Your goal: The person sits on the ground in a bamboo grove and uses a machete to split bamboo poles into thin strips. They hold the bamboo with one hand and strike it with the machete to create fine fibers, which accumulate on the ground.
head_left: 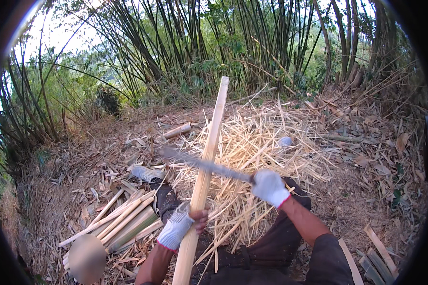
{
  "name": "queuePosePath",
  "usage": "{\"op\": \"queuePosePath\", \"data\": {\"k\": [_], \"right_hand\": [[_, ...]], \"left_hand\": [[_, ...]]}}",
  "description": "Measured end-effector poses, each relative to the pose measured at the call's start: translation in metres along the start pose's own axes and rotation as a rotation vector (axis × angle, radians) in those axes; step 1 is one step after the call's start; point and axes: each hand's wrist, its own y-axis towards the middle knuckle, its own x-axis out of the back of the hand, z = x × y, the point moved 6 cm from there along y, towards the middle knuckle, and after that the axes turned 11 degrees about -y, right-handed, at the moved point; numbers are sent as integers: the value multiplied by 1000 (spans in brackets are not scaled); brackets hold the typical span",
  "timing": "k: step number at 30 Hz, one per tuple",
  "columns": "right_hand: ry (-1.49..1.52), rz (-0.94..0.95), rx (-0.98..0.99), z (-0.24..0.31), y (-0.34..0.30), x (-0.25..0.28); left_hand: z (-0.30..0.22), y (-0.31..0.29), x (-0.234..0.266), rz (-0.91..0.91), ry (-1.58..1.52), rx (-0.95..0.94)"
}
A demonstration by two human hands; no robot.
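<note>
My left hand (179, 225), in a white knit glove with bare fingertips, is wrapped round a long pale strip of split bamboo (209, 159). The strip stands tilted, its top leaning away and slightly right, its lower end running down past my lap. My gloved right hand (269, 187) is closed round the handle of a long-bladed knife (230, 172), the handle mostly hidden. The blade, smeared by motion, reaches left across the strip around its middle. Whether the edge bites into the bamboo I cannot tell.
A big heap of thin bamboo shavings (252, 142) lies before me and between my legs. Split bamboo pieces (128, 221) are stacked at left, with more slats (380, 254) at lower right. A cut bamboo piece (177, 131) lies farther off. Bamboo clumps (185, 47) rise behind.
</note>
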Motion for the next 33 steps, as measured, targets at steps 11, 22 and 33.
{"op": "queuePosePath", "data": {"k": [11, 22, 33], "right_hand": [[-39, 59, -57, -27, -1, 1], [-153, 108, -17, -25, 12, 11], [-229, 26, -247, -82, 56, 31]], "left_hand": [[14, -8, 2, 60, -174, 120], [13, -25, 9, 40, -140, 78], [36, -69, 23, 66, -2, 207]]}}
